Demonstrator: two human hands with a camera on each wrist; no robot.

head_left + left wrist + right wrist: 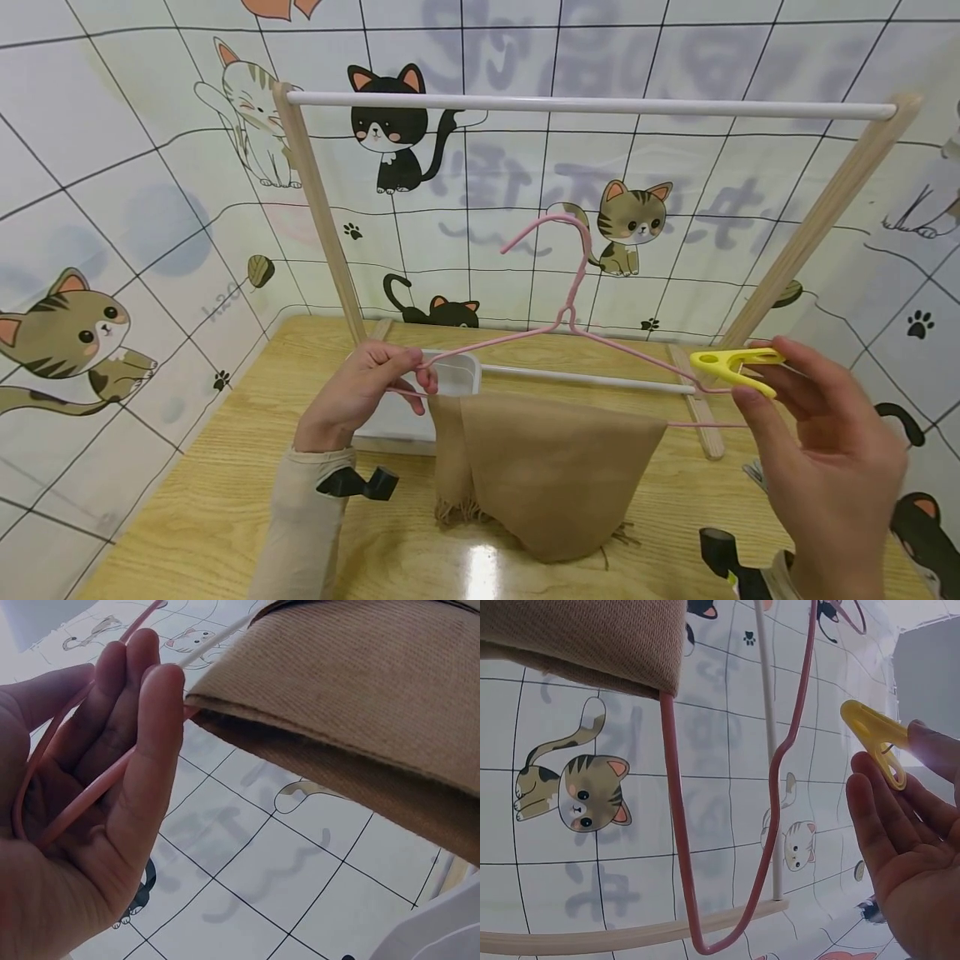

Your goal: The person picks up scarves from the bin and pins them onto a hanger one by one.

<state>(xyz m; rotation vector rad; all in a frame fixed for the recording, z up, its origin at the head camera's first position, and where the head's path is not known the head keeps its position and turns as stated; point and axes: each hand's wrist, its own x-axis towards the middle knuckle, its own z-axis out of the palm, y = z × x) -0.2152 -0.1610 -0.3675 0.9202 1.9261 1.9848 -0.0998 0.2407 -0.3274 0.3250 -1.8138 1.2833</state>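
Observation:
My left hand (352,387) grips the left end of a pink wire hanger (582,258), its hook pointing up. In the left wrist view, the hanger's bent end (90,791) crosses the palm behind the fingers. A brown fringed scarf (555,467) hangs folded over the hanger's lower bar, fringe low above the table. Beyond the hanger's right end, my right hand (832,442) pinches a yellow clothespin (716,367) between thumb and fingers. The right wrist view has the clothespin (870,731) apart from the hanger's bare right corner (705,945).
Behind the hanger stands a wooden rack with a white top rod (585,104) and a lower white rod (585,379). A white tray (393,446) sits at its left on the wood-grain table (202,492). Cat-patterned wall covering (495,233) surrounds the table.

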